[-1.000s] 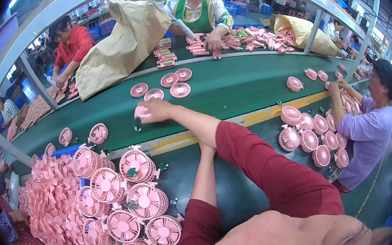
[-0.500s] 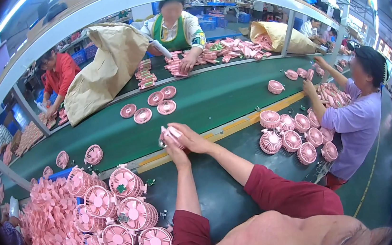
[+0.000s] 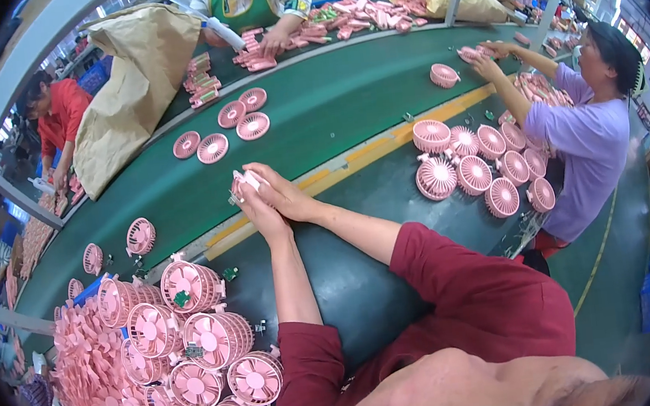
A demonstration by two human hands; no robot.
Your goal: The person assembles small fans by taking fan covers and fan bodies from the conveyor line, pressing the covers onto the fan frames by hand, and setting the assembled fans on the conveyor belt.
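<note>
The pink part [image 3: 247, 183], small and plastic-looking, was cupped between the left hand [image 3: 264, 216] and the right hand [image 3: 286, 195], above the near edge of the green belt [image 3: 346, 105]. The left fingers were curled about its near side; the right fingers lay pressed together along its right side, tips bent toward the far end. Whether the thumbs pinched it I could not tell from where I stood. By its look, the part would have been light and stiff, with a smooth surface apt to slide under dry fingers and thin edges that might crack if squeezed hard. The soundest hold seemed to be around its outer wall, clear of the fine detail at its left end, too small to make out. To the left stood stacked fans [image 3: 211, 340], beside a heap of loose blades [image 3: 92, 362]; on the belt, farther off, lay five round covers [image 3: 213, 148].

A second earlier, only the right hand was in view, holding such a part farther left over the belt; half a second later, both hands had met around it, much as now. The worker in purple [image 3: 595, 135], at the right, had since brought two separated hands together over the belt. The covers kept their grouping.
</note>
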